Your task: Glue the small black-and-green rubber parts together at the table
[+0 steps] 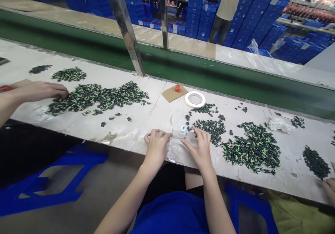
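My left hand point(157, 145) rests at the front of the white table with its fingers curled together. What they hold, if anything, is too small to make out. A thin pale strip point(171, 121) stands up just beyond its fingertips. My right hand point(200, 146) is open, thumb and forefinger apart. Between the two hands sits a small whitish container with a blue tip point(183, 130), and neither hand clearly touches it. Small dark pieces point(211, 130) are heaped just beyond my right hand. More pieces, dark with green marks point(251, 148), form a larger pile to the right.
A white tape roll point(195, 99) and a cardboard piece point(174, 93) with a red cap point(177, 87) lie farther back. Behind the table runs a green conveyor belt point(183, 65), with a metal post point(128, 31) before it. A co-worker's hand point(49, 90) reaches a pile point(99, 96) at left.
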Available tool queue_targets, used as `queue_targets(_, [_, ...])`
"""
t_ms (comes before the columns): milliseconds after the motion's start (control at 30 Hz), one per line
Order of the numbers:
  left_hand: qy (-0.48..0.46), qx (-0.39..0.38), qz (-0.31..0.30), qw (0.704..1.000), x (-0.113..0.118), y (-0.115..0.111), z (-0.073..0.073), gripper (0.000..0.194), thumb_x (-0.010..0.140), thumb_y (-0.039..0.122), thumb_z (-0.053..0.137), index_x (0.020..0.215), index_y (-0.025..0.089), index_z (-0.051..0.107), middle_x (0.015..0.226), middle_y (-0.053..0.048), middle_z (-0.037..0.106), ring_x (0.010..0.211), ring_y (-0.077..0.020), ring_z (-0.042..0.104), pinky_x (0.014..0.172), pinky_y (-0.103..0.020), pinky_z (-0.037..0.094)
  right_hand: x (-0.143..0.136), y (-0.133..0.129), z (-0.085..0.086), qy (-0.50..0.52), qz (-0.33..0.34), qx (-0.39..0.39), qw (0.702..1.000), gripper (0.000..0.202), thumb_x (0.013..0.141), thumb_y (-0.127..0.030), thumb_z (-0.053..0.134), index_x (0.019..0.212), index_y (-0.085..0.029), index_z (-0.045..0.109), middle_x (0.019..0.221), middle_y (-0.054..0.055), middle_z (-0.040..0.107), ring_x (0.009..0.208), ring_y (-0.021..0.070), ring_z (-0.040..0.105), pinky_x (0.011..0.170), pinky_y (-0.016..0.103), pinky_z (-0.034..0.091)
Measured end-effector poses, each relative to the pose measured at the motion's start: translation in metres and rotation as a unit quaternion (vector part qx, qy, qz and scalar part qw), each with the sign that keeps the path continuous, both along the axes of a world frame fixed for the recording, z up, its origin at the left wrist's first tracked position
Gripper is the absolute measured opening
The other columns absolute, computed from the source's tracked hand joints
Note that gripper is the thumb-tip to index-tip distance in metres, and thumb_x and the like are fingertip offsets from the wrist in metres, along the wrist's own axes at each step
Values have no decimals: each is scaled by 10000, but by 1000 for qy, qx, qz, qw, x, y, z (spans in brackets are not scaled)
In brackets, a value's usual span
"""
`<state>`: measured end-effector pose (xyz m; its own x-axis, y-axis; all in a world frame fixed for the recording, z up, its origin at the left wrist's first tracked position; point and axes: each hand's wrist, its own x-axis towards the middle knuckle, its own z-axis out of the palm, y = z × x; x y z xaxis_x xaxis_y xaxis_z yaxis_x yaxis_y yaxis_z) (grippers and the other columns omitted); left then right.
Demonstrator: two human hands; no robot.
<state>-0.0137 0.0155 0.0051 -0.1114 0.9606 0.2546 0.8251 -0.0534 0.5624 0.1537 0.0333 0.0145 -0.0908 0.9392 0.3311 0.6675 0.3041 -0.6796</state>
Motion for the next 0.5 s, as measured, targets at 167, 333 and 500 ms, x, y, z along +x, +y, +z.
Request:
queue_targets(167, [-41,11,-18,999,1,0,7,294,834,74,519,835,275,733,875,-83,728,970,-304,534,838,-474,298,-12,11,-6,91,58,-34,994,226,842,-359,621,992,-197,573,1093,126,620,1141,280,506,953,465,462])
queue_targets(333, [-126,-49,-36,990,18,-6,12,167,853,181,584,861,271,725,929,-30,753,1012,-266,599,880,-445,324,10,-2,-4,274,7,-116,955,321,771,-416,685,976,-213,545,1011,75,662,942,226,639,821,385,529])
queue_targets(500, [-108,-57,-42,992,41,-11,4,91,806,184,678,788,259,727,875,-14,761,1078,-295,577,896,-467,304,33,-14,-2,518,-104,-107,842,345,644,-434,749,859,-201,611,780,5,639,625,137,588,539,253,482])
